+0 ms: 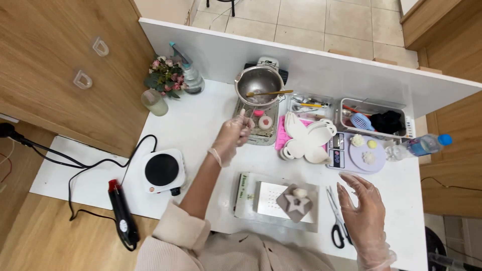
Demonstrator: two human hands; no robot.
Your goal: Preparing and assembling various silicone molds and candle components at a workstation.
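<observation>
A single head-worn camera looks steeply down from close above the white surface (pixel 201 125), facing its far partition wall (pixel 311 65) and the tiled floor (pixel 311 22) beyond.

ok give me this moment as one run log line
left hand: gloved, reaching by metal pot | right hand: gloved, open, empty, above scissors | star mould: on tray, untouched

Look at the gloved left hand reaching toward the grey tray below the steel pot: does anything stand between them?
Nothing visible does. The gloved left hand is already at the near edge of the grey tray with the steel pot behind it; whether its fingers pinch something thin cannot be told.
</observation>
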